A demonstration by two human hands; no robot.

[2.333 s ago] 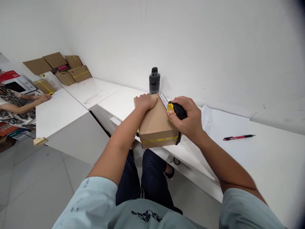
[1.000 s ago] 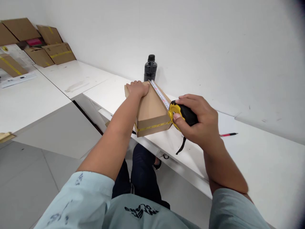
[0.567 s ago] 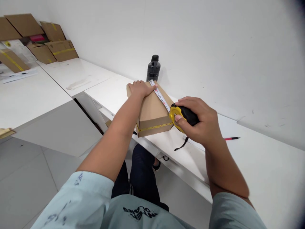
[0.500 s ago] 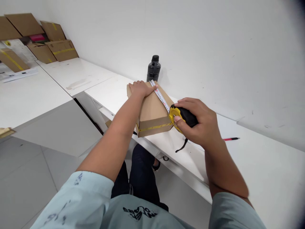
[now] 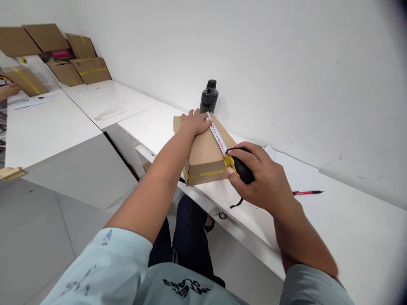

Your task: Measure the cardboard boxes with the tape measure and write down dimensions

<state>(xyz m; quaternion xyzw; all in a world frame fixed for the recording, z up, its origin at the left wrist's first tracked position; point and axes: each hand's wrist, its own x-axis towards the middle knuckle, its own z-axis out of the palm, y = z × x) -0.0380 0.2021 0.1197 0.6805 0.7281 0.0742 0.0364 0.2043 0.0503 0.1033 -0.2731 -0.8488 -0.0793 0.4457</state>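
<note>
A brown cardboard box with yellow tape along its side sits on the white table in front of me. My left hand lies on its far end with fingers spread. The left thumb presses the white blade of the tape measure, which runs across the box's top along its right side. In my right hand is the black and yellow tape measure, held at the box's near right corner. Its black strap hangs below. The blade's far tip is hard to make out.
Behind the box stands a dark bottle, near the wall. Right of my right hand, a red and black pen lies by a paper sheet. Several cardboard boxes are stacked far left, where another person's hand shows.
The right hand and tape measure have shifted slightly left and down, and the blade lies flatter with its numbers more visible. Another person's hand has appeared at the far left.
</note>
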